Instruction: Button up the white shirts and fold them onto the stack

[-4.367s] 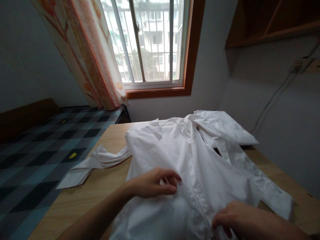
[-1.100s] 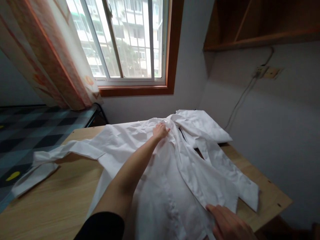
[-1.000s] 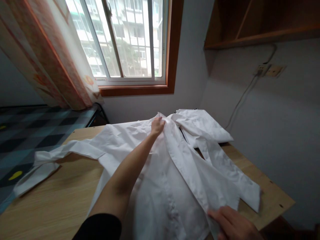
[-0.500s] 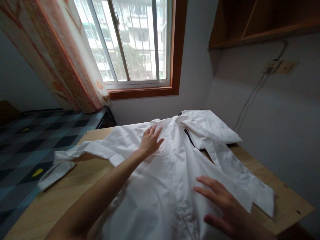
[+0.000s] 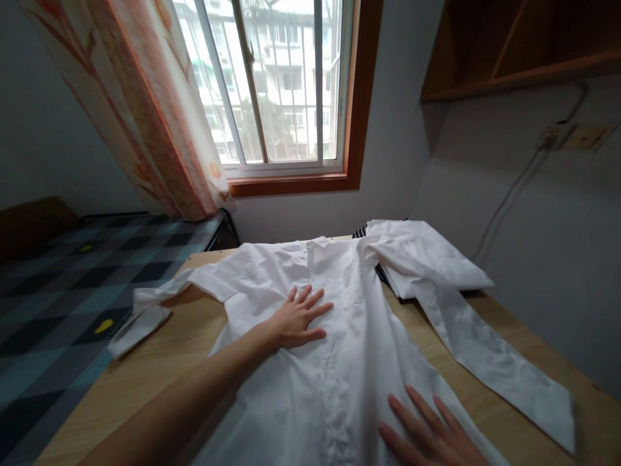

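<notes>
A white long-sleeved shirt point(image 5: 286, 388) lies spread out on the wooden table point(image 5: 189, 336), its collar toward the window. Its button strip runs down the middle, with wrinkles near the lower part. One sleeve bends out to the left past the table's edge; the other stretches to the lower right. My left hand point(image 5: 301, 317) rests flat on the chest of the shirt, fingers spread. Down at the lower right, my right hand point(image 5: 429, 430) lies on the shirt's front with its fingers apart, partly cut off by the frame's bottom edge.
Folded white cloth point(image 5: 431, 252) sits at the table's back right on black-and-white striped fabric, under part of the shirt's shoulder. To the left is a bed with a checked sheet point(image 5: 43, 304). A curtain point(image 5: 160, 129) hangs beside the window; a shelf point(image 5: 524, 77) and a cord are on the right wall.
My left hand has come down the shirt toward me and lies flatter. My right hand has moved lower onto the cloth. The view has shifted slightly left.
</notes>
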Motion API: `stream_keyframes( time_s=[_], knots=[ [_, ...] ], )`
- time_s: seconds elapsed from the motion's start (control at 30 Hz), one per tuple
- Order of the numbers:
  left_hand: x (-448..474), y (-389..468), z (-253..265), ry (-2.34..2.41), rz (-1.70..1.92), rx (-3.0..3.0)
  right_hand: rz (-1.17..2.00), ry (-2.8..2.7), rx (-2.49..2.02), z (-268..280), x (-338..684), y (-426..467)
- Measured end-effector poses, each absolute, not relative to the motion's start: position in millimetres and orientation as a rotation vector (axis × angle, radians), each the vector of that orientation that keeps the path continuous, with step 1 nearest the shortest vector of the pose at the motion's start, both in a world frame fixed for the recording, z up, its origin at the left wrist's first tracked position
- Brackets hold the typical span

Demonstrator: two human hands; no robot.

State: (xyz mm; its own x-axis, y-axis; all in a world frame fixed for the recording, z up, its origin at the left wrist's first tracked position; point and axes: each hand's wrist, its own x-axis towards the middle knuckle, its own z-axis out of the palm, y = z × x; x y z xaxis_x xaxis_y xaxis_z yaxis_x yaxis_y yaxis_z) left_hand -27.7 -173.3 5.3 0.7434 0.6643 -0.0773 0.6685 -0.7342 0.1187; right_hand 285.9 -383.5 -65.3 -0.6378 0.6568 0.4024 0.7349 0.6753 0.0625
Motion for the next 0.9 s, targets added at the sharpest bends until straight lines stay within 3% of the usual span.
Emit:
stream_keyframes(
  time_s=[0.17,0.33,0.47,0.63,0.8,0.9],
  knots=[
    [-22.4,-186.6,5.6,1.118,-0.064,2.762,0.317,-2.433,-1.302,14.0,285.2,-303.3],
    [-10.5,-204.7,3.0,1.080,-0.021,2.748,0.140,-2.229,-1.261,68.7,206.6,-144.6],
    [-9.9,-215.2,5.2,1.009,0.045,2.733,0.088,-2.328,-1.451,42.5,147.6,-60.3],
    [-30.3,-175.7,24.0,0.854,0.320,2.598,0.188,-2.532,-1.560,-15.2,141.0,-50.0],
    [-44.4,-72.3,34.2,1.500,0.979,2.533,0.163,-2.395,-1.471,-30.9,154.0,-59.0],
    [-47.3,-22.2,29.8,1.837,0.801,2.451,0.241,-2.180,-1.448,-31.9,156.7,-53.6]
  ],
)
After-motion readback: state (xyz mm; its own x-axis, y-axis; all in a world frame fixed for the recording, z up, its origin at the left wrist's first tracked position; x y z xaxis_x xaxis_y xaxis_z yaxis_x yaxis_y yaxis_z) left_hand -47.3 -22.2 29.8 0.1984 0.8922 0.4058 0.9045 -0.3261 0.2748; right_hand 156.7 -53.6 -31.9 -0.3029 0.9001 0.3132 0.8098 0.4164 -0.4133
